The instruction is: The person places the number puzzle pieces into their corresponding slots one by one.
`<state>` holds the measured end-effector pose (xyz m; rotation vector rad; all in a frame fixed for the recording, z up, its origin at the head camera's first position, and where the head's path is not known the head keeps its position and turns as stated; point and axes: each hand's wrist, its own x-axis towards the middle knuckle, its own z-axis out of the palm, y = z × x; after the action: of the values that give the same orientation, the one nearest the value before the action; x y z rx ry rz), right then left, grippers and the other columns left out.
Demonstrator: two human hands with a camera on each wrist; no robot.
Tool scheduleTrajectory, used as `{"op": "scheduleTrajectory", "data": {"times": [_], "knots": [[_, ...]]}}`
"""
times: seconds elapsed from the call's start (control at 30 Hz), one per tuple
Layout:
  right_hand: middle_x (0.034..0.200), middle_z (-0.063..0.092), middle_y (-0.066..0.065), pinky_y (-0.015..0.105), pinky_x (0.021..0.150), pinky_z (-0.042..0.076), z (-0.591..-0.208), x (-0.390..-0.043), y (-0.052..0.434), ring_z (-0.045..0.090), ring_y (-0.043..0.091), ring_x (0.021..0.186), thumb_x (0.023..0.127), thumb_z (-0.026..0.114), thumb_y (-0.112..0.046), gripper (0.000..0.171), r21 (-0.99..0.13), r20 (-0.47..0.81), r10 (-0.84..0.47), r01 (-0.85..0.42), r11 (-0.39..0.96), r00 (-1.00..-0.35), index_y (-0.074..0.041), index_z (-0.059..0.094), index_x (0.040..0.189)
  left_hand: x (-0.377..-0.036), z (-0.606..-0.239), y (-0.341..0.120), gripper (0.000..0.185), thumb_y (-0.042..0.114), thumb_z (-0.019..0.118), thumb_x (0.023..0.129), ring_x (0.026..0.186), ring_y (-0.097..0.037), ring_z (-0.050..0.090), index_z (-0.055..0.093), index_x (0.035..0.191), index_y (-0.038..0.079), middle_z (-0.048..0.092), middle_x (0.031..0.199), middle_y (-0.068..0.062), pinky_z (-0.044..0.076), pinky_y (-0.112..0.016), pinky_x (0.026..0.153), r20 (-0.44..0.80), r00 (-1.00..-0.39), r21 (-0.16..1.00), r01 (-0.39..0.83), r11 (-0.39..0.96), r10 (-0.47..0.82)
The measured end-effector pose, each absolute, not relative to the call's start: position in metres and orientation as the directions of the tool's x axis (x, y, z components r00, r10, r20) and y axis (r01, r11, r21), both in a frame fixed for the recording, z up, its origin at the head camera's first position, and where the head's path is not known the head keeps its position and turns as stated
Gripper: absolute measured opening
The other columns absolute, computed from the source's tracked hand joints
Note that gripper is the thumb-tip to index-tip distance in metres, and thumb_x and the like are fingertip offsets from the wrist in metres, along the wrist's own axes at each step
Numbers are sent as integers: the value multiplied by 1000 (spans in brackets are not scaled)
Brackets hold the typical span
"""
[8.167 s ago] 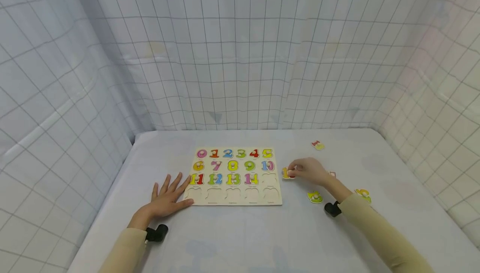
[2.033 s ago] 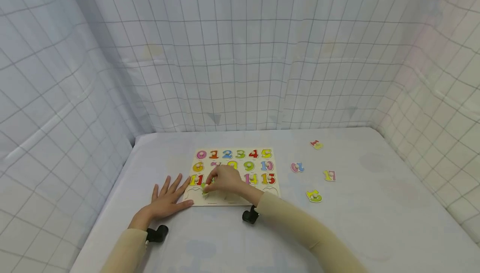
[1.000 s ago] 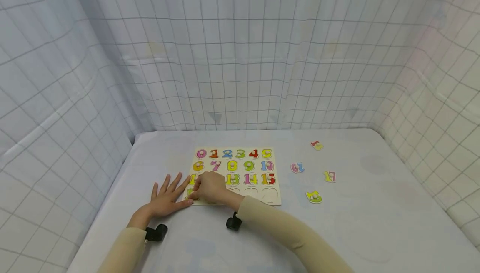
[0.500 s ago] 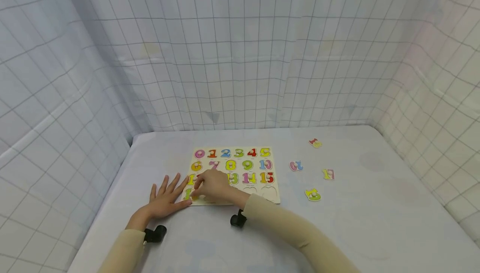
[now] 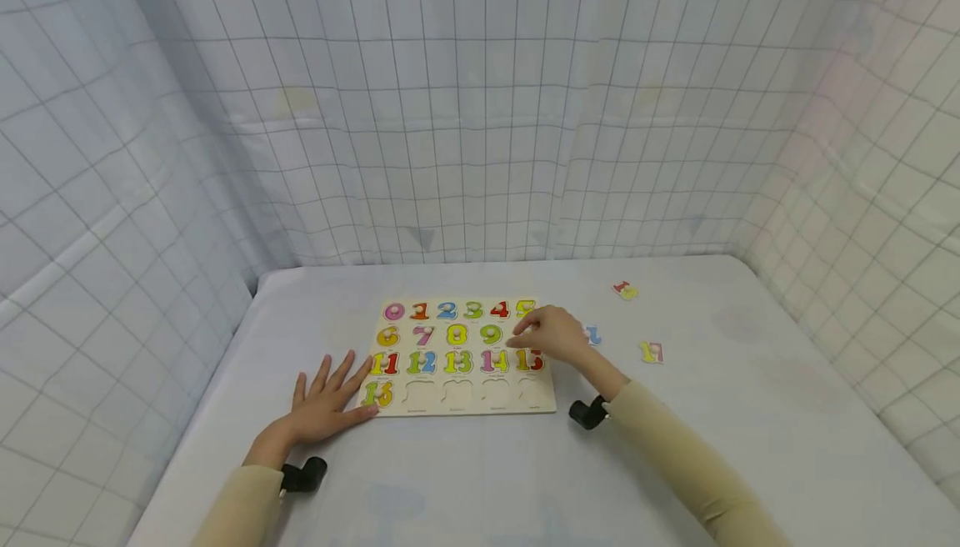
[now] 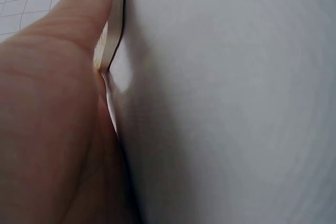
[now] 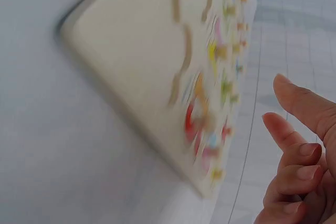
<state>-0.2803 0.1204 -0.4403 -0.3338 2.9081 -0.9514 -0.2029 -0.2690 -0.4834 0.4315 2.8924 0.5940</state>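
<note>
Board point(image 5: 543, 403) under R hand point(image 5: 551, 335) fingers point(image 5: 520, 329)

A wooden number puzzle board point(image 5: 540, 407) is laid flat on the table. Coloured numbers 0 to 16 are seated in it; four bottom slots are left unfilled.

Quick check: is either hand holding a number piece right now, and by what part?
Neither. The right hand hangs empty over the puzzle board, fingers loosely curled. The left hand lies flat, fingers spread, against the board's near-left corner.
</note>
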Motion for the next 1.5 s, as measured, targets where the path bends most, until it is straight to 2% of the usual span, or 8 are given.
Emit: {"op": "scheduleTrajectory", "data": {"times": [0.13, 0.33, 0.53, 0.6, 0.83, 1.07, 1.5], "knots": [[73, 56, -1, 27, 51, 35, -447, -284, 178, 49, 16, 64, 74, 79, -43, 30, -559, -14, -164, -128, 819, -986, -19, 75, 90, -200, -478, -266, 84, 64, 53, 86, 138, -45, -9, 23, 152, 21, 9, 156, -18, -19, -65, 98, -85, -947, 419, 248, 873, 310], [85, 59, 4, 31, 52, 39, -446, -280, 252, 50, 20, 70, 78, 77, -40, 39, -541, -62, -101, -52, 839, -993, -13, 73, 104, -202, -485, -270, 83, 64, 51, 87, 139, -43, -12, 18, 153, 27, 7, 157, -16, -21, -62, 98, -72, -945, 409, 264, 874, 320], [71, 59, 4, 30, 51, 37, -452, -272, 302, 50, 20, 58, 80, 74, -38, 43, -552, -122, -80, 1, 834, -989, -8, 70, 110, -207, -495, -273, 85, 69, 47, 86, 139, -41, -13, 14, 153, 31, 5, 158, -14, -23, -60, 98, -83, -947, 377, 259, 889, 311], [68, 59, 3, 31, 53, 36, -455, -268, 313, 48, 19, 60, 80, 75, -38, 42, -547, -133, -73, 12, 837, -988, -7, 70, 109, -207, -496, -274, 85, 69, 47, 86, 139, -42, -13, 13, 153, 31, 5, 158, -14, -23, -60, 98, -82, -947, 377, 260, 889, 312], [78, 50, 4, 31, 54, 35, -466, -259, 332, 45, 20, 68, 80, 75, -36, 41, -558, -163, -52, 48, 828, -985, -8, 71, 110, -207, -496, -274, 86, 71, 47, 85, 139, -41, -13, 13, 153, 31, 5, 158, -14, -22, -61, 98, -89, -947, 375, 254, 892, 307], [69, 46, 2, 30, 52, 31, -472, -258, 336, 41, 18, 62, 82, 73, -40, 40, -576, -128, -33, 47, 816, -991, -8, 72, 106, -207, -497, -275, 85, 71, 46, 85, 139, -41, -13, 13, 153, 32, 5, 158, -14, -23, -60, 98, -86, -945, 380, 260, 888, 314], [65, 46, 1, 30, 47, 32, -473, -258, 335, 41, 18, 56, 85, 71, -32, 34, -568, -32, -57, -29, 823, -998, -4, 72, 103, -203, -491, -273, 83, 68, 48, 86, 139, -42, -13, 15, 153, 33, 6, 157, -15, -23, -61, 98, -68, -943, 406, 272, 872, 326]]}}
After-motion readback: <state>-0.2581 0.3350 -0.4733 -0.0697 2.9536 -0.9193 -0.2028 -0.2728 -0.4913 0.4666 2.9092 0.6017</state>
